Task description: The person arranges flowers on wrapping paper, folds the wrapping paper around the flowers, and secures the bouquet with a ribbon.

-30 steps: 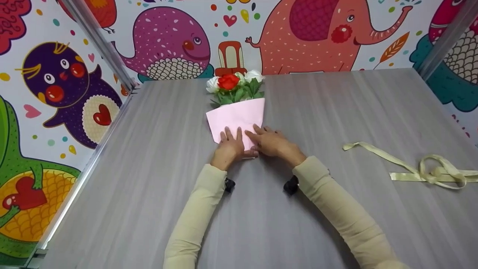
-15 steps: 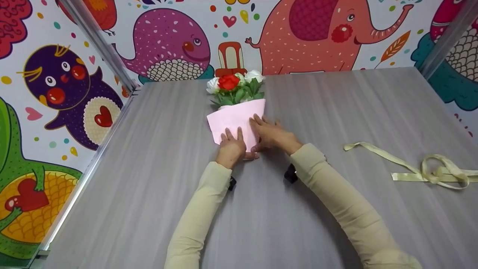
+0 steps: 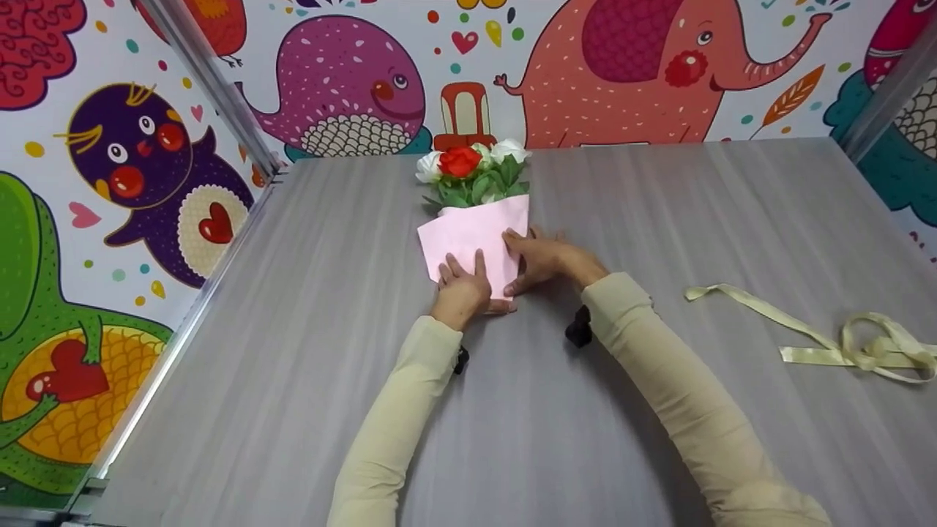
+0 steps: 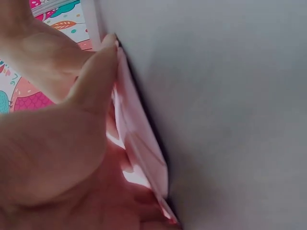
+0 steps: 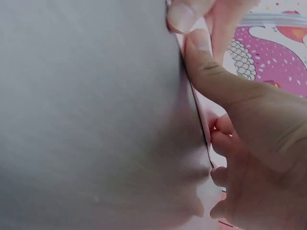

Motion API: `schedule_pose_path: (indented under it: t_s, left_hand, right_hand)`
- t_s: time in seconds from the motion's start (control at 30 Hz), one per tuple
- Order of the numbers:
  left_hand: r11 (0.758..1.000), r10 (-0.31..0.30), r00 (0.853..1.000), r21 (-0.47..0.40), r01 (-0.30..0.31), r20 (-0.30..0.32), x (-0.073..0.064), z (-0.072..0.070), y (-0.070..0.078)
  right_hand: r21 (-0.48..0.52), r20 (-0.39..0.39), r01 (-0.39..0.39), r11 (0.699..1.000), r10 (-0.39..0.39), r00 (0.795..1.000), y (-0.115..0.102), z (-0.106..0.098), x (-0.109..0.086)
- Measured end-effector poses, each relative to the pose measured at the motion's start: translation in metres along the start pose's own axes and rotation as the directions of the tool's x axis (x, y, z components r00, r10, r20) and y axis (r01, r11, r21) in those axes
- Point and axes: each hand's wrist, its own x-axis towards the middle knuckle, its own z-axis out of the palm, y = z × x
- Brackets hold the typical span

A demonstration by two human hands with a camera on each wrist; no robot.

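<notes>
In the head view a bouquet of one red and several white flowers (image 3: 460, 162) with green leaves lies wrapped in pink paper (image 3: 468, 234). My left hand (image 3: 463, 293) presses flat on the lower part of the wrap, fingers spread, its thumb along the bottom edge. At the right edge of the paper is my right hand (image 3: 545, 260); its index fingertip rests on top and its thumb touches the lower right corner. The left wrist view shows the pink paper (image 4: 139, 139) under the left palm. The right thumb (image 5: 206, 62) meets the paper's edge close to the left thumb.
A pale yellow ribbon (image 3: 820, 340), partly looped, lies on the grey wood-grain table (image 3: 293, 366) to the right. Behind the bouquet stands a wall panel (image 3: 622, 95) with cartoon animals. A metal rail (image 3: 165, 344) runs along the table's left side.
My right hand has moved up and outward from the wrap's lower middle to its right edge. The left hand keeps pressing the paper. The whole view has shifted slightly.
</notes>
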Motion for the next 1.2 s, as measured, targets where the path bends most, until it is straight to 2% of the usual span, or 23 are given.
schedule_pose_path:
  t_s: [0.07, 0.17, 0.37, 0.53, 0.73, 0.97, 1.2]
  left_hand:
    - [1.000, 0.008, 1.000, 0.014, -0.007, -0.027, 0.001, 0.000, 0.000]
    - [1.000, 0.000, 1.000, -0.004, 0.000, -0.009, 0.004, -0.001, 0.000]
    - [0.996, -0.042, 0.994, -0.077, 0.050, 0.099, 0.012, -0.005, -0.002]
    - [0.993, -0.080, 0.984, -0.072, 0.092, 0.158, 0.015, -0.008, -0.002]
    - [0.996, -0.082, 0.986, -0.030, 0.087, 0.143, 0.012, -0.012, -0.002]
    - [0.997, -0.066, 0.990, -0.022, 0.069, 0.123, 0.014, -0.012, 0.001]
    - [0.998, -0.067, 0.985, -0.006, 0.069, 0.161, 0.014, -0.008, 0.004]
  right_hand:
    - [-0.004, -0.039, 0.002, 1.000, -0.002, 0.999, 0.001, -0.002, 0.002]
    - [-0.018, -0.069, -0.005, 1.000, 0.004, 0.998, 0.002, -0.005, 0.005]
    - [-0.016, -0.083, -0.013, 1.000, 0.012, 0.996, 0.003, -0.009, 0.008]
    - [0.007, -0.062, -0.030, 1.000, 0.030, 0.998, 0.006, -0.005, 0.012]
    - [0.010, -0.022, -0.052, 0.999, 0.052, 0.998, 0.007, -0.006, 0.014]
    - [0.003, 0.004, -0.098, 0.995, 0.098, 0.995, 0.009, -0.015, 0.016]
    - [-0.009, 0.026, -0.161, 0.987, 0.161, 0.987, 0.012, -0.017, 0.015]
